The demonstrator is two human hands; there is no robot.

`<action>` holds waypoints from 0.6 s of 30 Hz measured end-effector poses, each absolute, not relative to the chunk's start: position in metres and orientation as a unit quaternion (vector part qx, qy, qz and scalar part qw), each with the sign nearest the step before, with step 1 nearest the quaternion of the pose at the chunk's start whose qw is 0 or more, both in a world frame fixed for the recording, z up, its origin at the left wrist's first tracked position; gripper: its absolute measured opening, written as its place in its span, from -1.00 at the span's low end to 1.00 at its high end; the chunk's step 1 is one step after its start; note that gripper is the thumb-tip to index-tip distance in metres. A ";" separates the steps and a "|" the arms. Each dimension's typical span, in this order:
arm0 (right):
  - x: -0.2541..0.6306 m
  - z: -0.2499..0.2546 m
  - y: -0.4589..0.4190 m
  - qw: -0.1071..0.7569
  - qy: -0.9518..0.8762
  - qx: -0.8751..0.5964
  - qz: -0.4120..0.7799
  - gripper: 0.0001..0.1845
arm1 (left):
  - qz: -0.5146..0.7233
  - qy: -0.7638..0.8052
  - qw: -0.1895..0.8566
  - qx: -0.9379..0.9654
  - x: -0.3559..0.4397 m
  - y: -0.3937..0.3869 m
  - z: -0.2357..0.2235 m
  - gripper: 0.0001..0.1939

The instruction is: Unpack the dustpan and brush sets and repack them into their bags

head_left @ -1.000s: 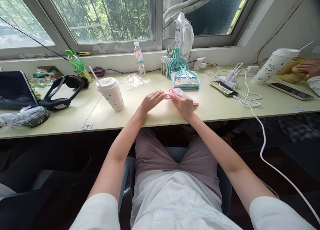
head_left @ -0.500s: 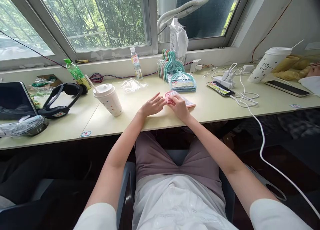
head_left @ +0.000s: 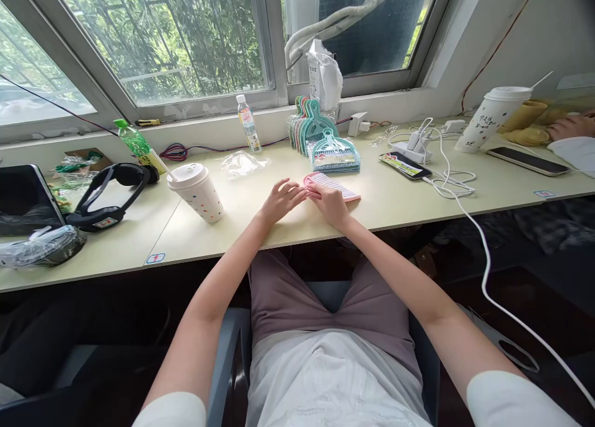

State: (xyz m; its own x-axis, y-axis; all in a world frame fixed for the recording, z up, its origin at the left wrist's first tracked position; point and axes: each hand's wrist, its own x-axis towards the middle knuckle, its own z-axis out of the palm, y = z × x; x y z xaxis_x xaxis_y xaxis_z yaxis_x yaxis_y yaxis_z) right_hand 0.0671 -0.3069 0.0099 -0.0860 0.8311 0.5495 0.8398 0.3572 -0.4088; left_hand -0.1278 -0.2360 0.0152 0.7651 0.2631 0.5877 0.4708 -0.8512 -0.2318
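A small pink dustpan (head_left: 341, 187) with pale bristle-like stripes lies on the table in front of me, its handle end partly covered by my fingers. My right hand (head_left: 329, 204) bends over that end, with thumb and fingers pinched together on it. From the left, my left hand (head_left: 282, 201) meets the right fingertips. Its thumb and forefinger are pinched and its other fingers are stretched out; what lies between the tips is too small to make out. Just behind are a teal dustpan-and-brush set (head_left: 334, 154) lying flat and several others standing in a wrapped row (head_left: 309, 123).
Left of my hands stand a paper cup (head_left: 199, 194) and a headset (head_left: 114, 194). A clear plastic wrapper (head_left: 244, 163) and a bottle (head_left: 248, 123) are farther back. At right lie a phone (head_left: 404, 165), a power strip (head_left: 413, 148) and white cables. Another person's hand (head_left: 574, 126) shows at far right.
The view has shifted slightly. My hands stay together at the dustpan's handle end; the right fingers now cover more of the handle loop, and the left fingers are raised a little.
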 end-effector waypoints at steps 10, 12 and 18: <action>0.063 0.018 -0.308 0.293 -0.747 -0.597 -0.020 -0.72 | -0.238 -0.199 0.197 -0.930 -0.122 -0.238 0.015 -0.73; 0.064 0.018 -0.309 0.295 -0.753 -0.588 -0.010 -0.72 | -0.229 -0.187 0.201 -0.934 -0.121 -0.237 0.013 -0.71; 0.064 0.016 -0.310 0.329 -0.732 -0.596 -0.001 -0.63 | -0.259 -0.183 0.221 -0.922 -0.121 -0.239 0.016 -0.71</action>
